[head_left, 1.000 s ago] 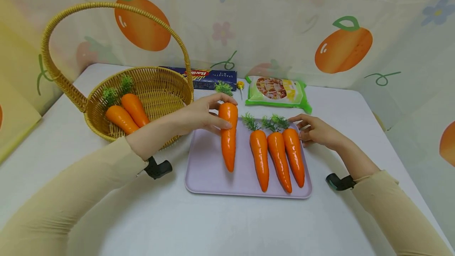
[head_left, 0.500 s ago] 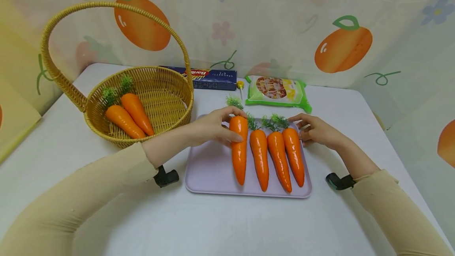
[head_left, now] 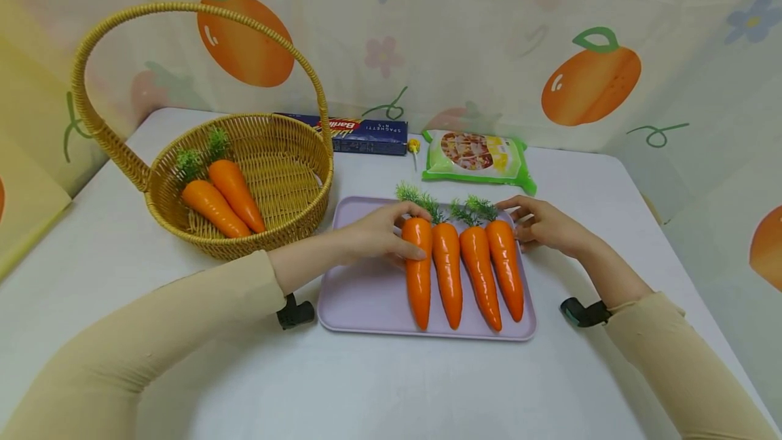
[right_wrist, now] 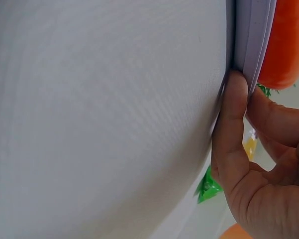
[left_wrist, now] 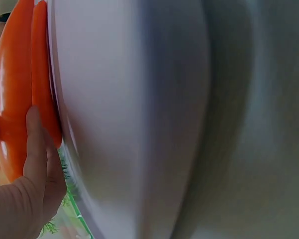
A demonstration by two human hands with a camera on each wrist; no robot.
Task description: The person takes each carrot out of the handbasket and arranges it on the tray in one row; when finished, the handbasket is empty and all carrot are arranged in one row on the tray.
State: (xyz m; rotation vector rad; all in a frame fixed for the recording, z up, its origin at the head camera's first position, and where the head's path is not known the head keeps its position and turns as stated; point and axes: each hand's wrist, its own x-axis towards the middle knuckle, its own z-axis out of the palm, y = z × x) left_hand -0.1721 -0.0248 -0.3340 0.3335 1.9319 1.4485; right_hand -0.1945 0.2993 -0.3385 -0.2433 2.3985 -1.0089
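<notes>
My left hand (head_left: 386, 233) holds an orange toy carrot (head_left: 419, 290) by its thick upper part, thumb on one side and fingers on the other. This carrot lies at the left end of a row on the lilac tray (head_left: 360, 311), close beside a second carrot (head_left: 448, 277). Two more carrots, one of them the rightmost carrot (head_left: 506, 270), lie farther right, green tops pointing away from me. At the tray's upper right corner my right hand (head_left: 540, 223) grips the rim; in the right wrist view the thumb (right_wrist: 235, 99) presses against the tray's outer side.
A wicker basket (head_left: 305, 219) with a tall handle stands left of the tray, two carrots (head_left: 235, 192) inside it. Behind the tray lie a spaghetti box (head_left: 373, 136), a yellow lollipop (head_left: 413, 146) and a green food packet (head_left: 476, 155). A printed cloth hangs behind the table.
My left hand has carried its carrot rightward and toward me, from over the tray's left-middle down beside the other carrots. The right hand has stayed at the tray's corner.
</notes>
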